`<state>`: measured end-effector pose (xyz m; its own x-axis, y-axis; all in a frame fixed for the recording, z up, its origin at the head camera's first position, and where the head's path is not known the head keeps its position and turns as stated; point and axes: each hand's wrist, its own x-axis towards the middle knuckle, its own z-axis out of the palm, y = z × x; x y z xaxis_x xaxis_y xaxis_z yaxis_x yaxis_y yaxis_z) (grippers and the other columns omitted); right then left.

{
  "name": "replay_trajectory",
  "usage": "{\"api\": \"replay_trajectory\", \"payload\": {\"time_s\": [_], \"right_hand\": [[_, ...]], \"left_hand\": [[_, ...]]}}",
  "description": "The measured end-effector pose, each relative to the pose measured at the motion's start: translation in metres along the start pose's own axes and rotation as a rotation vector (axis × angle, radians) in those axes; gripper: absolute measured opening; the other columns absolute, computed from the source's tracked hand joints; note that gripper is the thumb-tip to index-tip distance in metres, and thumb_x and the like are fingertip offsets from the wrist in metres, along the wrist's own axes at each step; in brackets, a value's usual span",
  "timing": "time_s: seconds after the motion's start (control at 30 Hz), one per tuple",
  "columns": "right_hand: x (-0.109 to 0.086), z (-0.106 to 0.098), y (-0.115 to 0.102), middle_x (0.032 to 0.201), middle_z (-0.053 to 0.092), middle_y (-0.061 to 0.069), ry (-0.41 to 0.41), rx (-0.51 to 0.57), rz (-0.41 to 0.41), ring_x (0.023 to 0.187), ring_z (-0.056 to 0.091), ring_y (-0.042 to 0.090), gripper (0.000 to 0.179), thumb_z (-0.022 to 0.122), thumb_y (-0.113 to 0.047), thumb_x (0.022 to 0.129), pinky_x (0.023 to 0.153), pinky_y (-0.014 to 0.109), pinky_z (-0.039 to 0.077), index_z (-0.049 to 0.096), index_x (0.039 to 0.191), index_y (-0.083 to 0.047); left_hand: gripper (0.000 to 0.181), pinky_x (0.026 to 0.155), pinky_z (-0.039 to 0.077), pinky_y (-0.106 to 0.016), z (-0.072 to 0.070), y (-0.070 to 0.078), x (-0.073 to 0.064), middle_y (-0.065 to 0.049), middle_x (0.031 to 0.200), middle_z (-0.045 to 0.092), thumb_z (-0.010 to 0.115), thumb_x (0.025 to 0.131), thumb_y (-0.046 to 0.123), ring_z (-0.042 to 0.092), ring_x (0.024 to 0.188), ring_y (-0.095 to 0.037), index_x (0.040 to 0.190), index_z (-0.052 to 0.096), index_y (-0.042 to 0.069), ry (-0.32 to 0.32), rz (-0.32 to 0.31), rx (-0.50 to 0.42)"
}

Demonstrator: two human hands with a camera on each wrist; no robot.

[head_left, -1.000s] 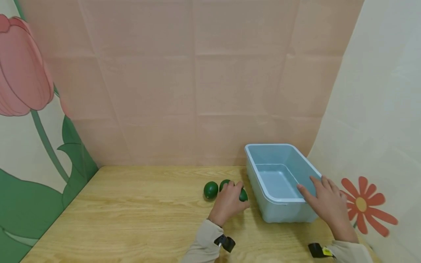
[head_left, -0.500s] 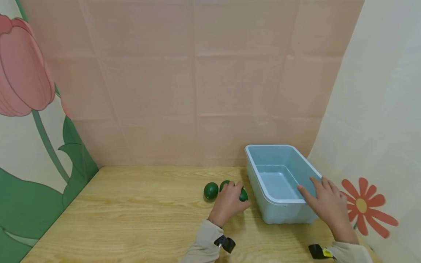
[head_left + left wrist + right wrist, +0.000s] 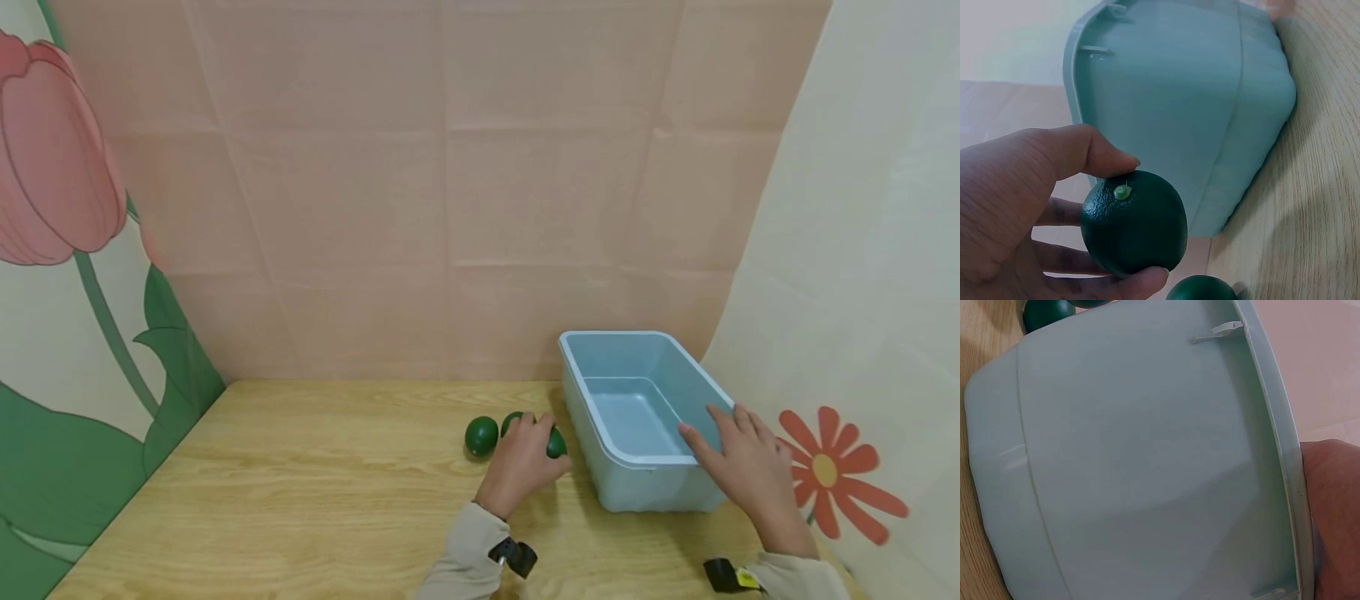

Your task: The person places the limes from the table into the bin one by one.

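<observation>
My left hand (image 3: 521, 460) grips a dark green lime (image 3: 1133, 224) on the wooden table (image 3: 315, 492), thumb on top and fingers curled under it. That lime (image 3: 555, 443) peeks out at the hand's right side, just left of the light blue plastic bin (image 3: 637, 417). Two more limes lie by the hand: one (image 3: 481, 435) to its left, another (image 3: 512, 421) partly hidden behind the fingers. My right hand (image 3: 738, 462) rests on the bin's near right rim (image 3: 1285, 462), thumb over the edge. The bin is empty inside.
A pink paper backdrop (image 3: 450, 192) closes the back of the table. A tulip-printed panel (image 3: 67, 250) stands on the left and a cream panel with a red flower (image 3: 832, 467) on the right. Bare wood stretches left of the limes.
</observation>
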<state>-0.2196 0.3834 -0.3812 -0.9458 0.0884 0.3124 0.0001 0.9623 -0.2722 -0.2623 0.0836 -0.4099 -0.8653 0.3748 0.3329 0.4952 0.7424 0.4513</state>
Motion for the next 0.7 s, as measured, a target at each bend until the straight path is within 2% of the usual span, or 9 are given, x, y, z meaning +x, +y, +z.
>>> {"api": "replay_trajectory", "payload": {"time_s": [0.37, 0.7], "right_hand": [[0.0009, -0.0007, 0.0000, 0.143, 0.026, 0.048, 0.001, -0.002, -0.002, 0.128, 0.023, 0.065, 0.082, 0.041, -0.059, 0.101, 0.090, 0.080, 0.022, 0.041, 0.141, 0.012], [0.0008, -0.0001, 0.0015, 0.144, 0.025, 0.048, -0.014, 0.002, 0.000, 0.129, 0.022, 0.066, 0.082, 0.041, -0.059, 0.101, 0.090, 0.080, 0.021, 0.040, 0.142, 0.011]], "left_hand": [[0.048, 0.064, 0.048, -0.027, -0.0017, 0.0003, 0.0006, -0.012, 0.112, 0.062, 0.073, 0.084, 0.031, 0.058, 0.090, -0.020, 0.126, 0.063, 0.010, 0.017, 0.016, 0.004], [0.046, 0.064, 0.048, -0.025, -0.0016, 0.0013, 0.0002, -0.009, 0.106, 0.062, 0.075, 0.083, 0.031, 0.057, 0.091, -0.020, 0.122, 0.064, 0.009, 0.056, 0.030, 0.009]]}}
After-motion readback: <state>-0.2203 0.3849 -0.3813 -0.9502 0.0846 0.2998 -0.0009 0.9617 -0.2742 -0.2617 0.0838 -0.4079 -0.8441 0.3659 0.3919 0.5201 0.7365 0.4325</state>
